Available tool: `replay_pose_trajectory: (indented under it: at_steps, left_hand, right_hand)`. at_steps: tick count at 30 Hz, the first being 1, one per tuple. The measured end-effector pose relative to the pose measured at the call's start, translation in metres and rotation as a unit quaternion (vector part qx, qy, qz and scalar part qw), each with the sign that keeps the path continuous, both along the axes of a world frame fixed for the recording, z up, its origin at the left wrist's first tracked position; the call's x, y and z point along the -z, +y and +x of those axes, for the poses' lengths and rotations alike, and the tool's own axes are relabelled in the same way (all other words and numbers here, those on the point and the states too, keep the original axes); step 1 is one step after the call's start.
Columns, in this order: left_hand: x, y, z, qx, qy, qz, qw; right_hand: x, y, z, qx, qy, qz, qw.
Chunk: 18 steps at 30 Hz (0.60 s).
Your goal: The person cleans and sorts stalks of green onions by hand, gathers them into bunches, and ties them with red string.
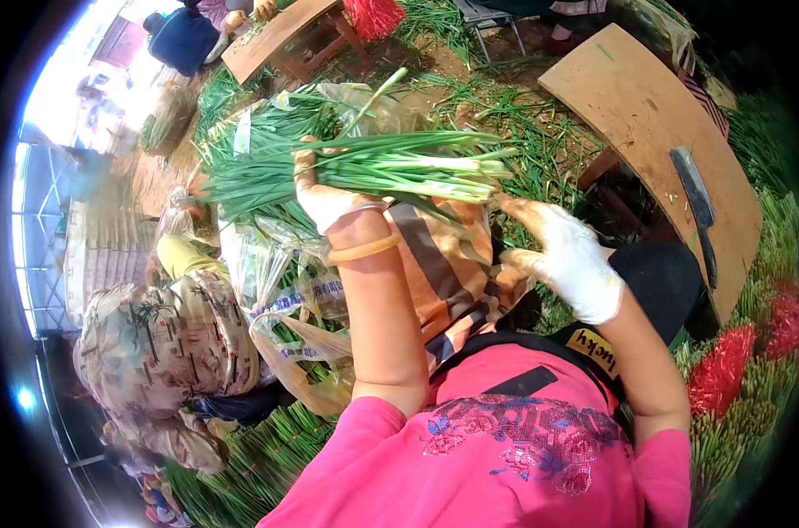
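A thick bundle of green stalks (391,167) with pale white ends lies across my left hand (329,198), which wears a white glove and wraps round it from below. The pale ends point right. Near those ends is my right hand (562,255), in a white glove with bare-looking fingertips, its fingers apart and nothing in them. Under the bundle, a striped orange and brown cloth (443,264) covers my lap. More green stalks (285,119) lie on plastic behind the bundle.
At the right, a wooden board (663,132) holds a cleaver (696,198) with a black handle. Clear plastic bags (298,299) hang left of my left forearm. A co-worker in a patterned top (166,343) is at the left. Loose stalks (531,132) litter the ground.
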<state>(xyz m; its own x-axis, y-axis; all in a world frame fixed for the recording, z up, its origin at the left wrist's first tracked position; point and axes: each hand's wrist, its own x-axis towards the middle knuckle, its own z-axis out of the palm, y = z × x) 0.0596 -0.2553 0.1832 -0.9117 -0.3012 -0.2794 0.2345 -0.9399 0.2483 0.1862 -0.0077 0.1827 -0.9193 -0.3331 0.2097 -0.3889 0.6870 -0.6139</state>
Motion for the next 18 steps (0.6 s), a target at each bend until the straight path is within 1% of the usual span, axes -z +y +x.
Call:
replay_pose_trajectory:
  at_steps: [1,2,3,4,5,6,7,9,10,11,12,13,14,15,16,17,18]
  left_hand:
    - [-0.001,0.011,0.002,0.002,-0.02,-0.005,1.0]
    - [-0.002,0.022,0.007,0.023,-0.006,-0.028,0.999]
    - [0.008,0.025,0.006,0.038,0.042,-0.035,0.998]
    - [0.001,0.034,0.011,0.037,0.029,-0.037,0.998]
    - [-0.006,0.041,0.016,0.035,0.016,-0.039,0.998]
    - [-0.003,0.036,0.016,0.044,0.04,-0.057,0.997]
    - [-0.004,0.026,0.018,0.09,0.084,-0.022,0.992]
    - [-0.002,0.0,0.016,0.099,0.094,-0.013,0.99]
    - [-0.003,-0.012,0.015,0.096,0.107,0.021,0.989]
    - [-0.002,-0.029,0.016,0.108,0.126,0.016,0.986]
    - [-0.001,-0.043,0.014,0.12,0.15,0.054,0.98]
    - [0.0,-0.052,0.013,0.132,0.173,0.094,0.971]
    - [0.003,-0.055,0.015,0.101,0.176,0.032,0.979]
    - [0.001,-0.057,0.019,0.219,0.232,0.072,0.945]
    - [0.003,-0.057,0.018,0.239,0.237,0.092,0.937]
    - [0.004,-0.055,0.018,0.26,0.241,0.112,0.928]
    - [0.003,-0.048,0.021,0.246,0.209,0.145,0.935]
  right_hand:
    - [0.01,-0.012,-0.006,-0.01,-0.004,0.011,1.0]
    - [-0.001,-0.029,-0.016,-0.071,-0.018,-0.117,0.99]
    - [0.016,-0.046,-0.019,-0.052,-0.05,-0.183,0.98]
    - [0.033,-0.062,-0.022,-0.032,-0.078,-0.251,0.964]
    - [0.031,-0.064,-0.022,-0.032,-0.131,-0.233,0.963]
    - [0.03,-0.066,-0.021,-0.032,-0.182,-0.212,0.96]
    - [0.033,-0.056,-0.012,-0.049,-0.152,-0.167,0.973]
    - [0.039,-0.035,0.005,-0.078,-0.084,-0.078,0.99]
    - [0.073,-0.019,0.007,-0.058,-0.001,0.011,0.998]
    - [0.05,0.004,0.003,-0.069,-0.137,0.109,0.982]
    - [0.081,0.034,-0.002,-0.049,-0.128,0.308,0.941]
    - [0.114,0.071,-0.006,-0.043,-0.205,0.436,0.875]
    - [0.113,0.087,-0.01,0.028,-0.209,0.458,0.863]
    - [0.101,0.098,-0.012,0.098,-0.213,0.479,0.846]
    - [0.068,0.092,-0.013,0.108,-0.13,0.381,0.909]
    - [0.033,0.077,-0.015,0.115,-0.045,0.275,0.954]
    - [0.014,0.062,-0.019,0.085,0.011,0.18,0.98]
